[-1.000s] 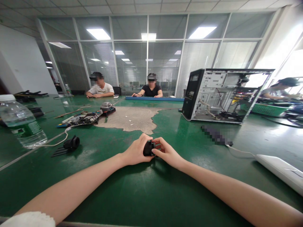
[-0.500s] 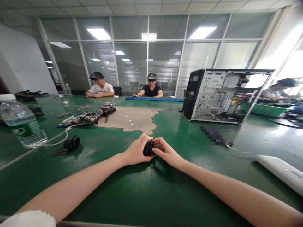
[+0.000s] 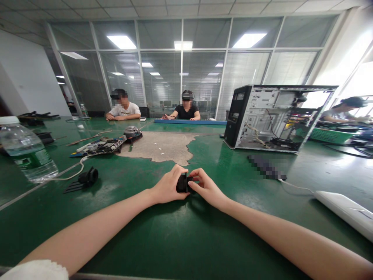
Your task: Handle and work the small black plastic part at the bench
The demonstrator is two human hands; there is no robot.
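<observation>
My left hand (image 3: 169, 186) and my right hand (image 3: 206, 187) meet over the green table (image 3: 180, 241), both closed round a small black part (image 3: 183, 182). The left fingers curl over its top and left side. The right thumb and fingertips pinch its right edge. Most of the part is hidden by my fingers, so I cannot make out what it is.
An open computer case (image 3: 271, 116) stands at the right rear. A water bottle (image 3: 26, 151) lies at the left, with a black clip and white cable (image 3: 84, 177) near it. A circuit board (image 3: 100, 146) sits further back. A white device (image 3: 346, 210) lies at the right. Several people sit at the far side.
My right fingers have shifted slightly on the black part. Both arms stay in place.
</observation>
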